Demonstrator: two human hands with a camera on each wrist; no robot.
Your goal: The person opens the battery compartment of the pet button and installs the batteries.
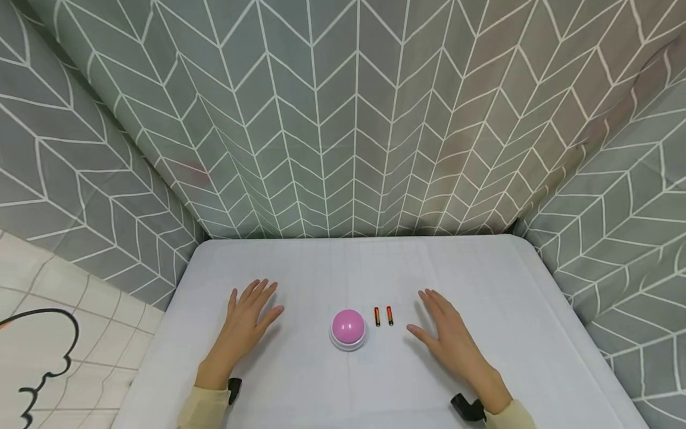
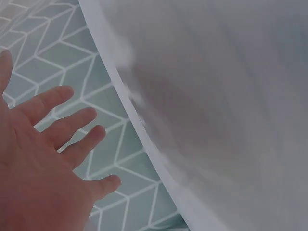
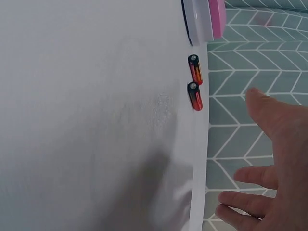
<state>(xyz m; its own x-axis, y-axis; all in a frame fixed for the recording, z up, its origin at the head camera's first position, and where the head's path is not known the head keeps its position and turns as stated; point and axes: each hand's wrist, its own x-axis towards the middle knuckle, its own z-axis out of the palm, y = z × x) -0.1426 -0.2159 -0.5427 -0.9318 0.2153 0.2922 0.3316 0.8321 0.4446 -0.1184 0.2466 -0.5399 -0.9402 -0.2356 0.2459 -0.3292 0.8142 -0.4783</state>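
Observation:
Near the middle of the white table stands a round pink dome (image 1: pixel 348 326) on a white base, like a push light or button. Two small red and black batteries (image 1: pixel 383 316) lie side by side just right of it. My left hand (image 1: pixel 241 325) hovers left of the dome, fingers spread, holding nothing; its palm (image 2: pixel 38 178) shows in the left wrist view. To the right of the batteries my right hand (image 1: pixel 447 333) is held with fingers extended and holds nothing. In the right wrist view the batteries (image 3: pixel 195 83) lie apart from that hand (image 3: pixel 284 159).
A white cloth covers the table (image 1: pixel 300 268). Grey-green curtains (image 1: pixel 332 119) with white chevron lines hang behind it and on both sides. Dark wrist straps (image 1: pixel 468 408) sit by the sleeves. White tiled floor (image 1: pixel 107 333) shows at the left.

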